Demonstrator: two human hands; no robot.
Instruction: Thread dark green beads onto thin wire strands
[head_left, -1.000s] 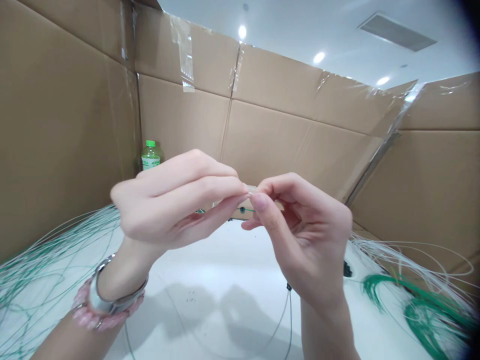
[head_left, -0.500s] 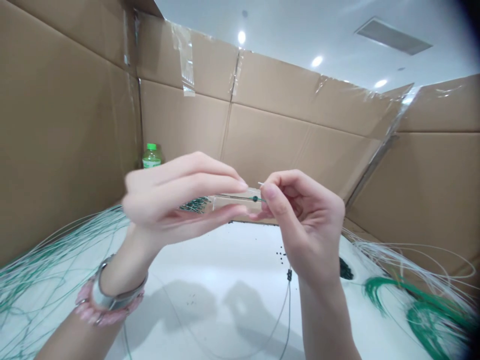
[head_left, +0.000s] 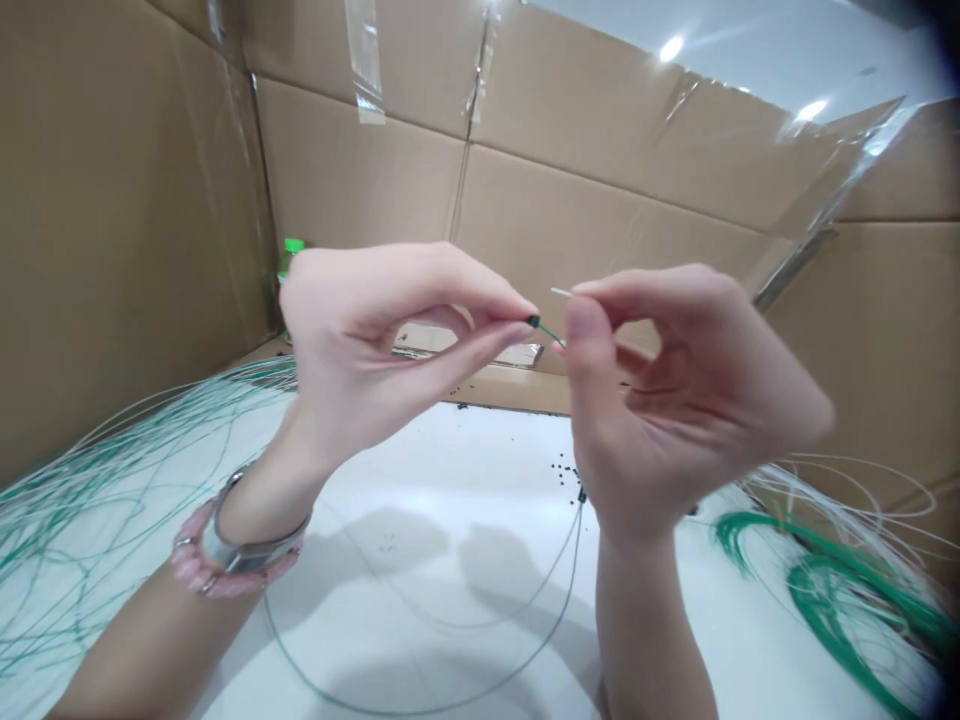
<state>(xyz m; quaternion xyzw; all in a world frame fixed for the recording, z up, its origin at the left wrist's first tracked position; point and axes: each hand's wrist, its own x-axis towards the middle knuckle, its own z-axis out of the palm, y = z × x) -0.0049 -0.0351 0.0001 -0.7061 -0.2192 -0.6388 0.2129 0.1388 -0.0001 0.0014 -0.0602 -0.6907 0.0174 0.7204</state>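
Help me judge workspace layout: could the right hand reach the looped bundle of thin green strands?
Probably yes: the green bundle lies right of the forearm, with nothing visibly between, though the right hand is occupied pinching a thin white strand.

The white tabletop (head_left: 480, 460) carries loose green and white strands (head_left: 150, 440) at left, curved green strands (head_left: 814, 620) at right, and tiny black beads (head_left: 568, 470) scattered between.
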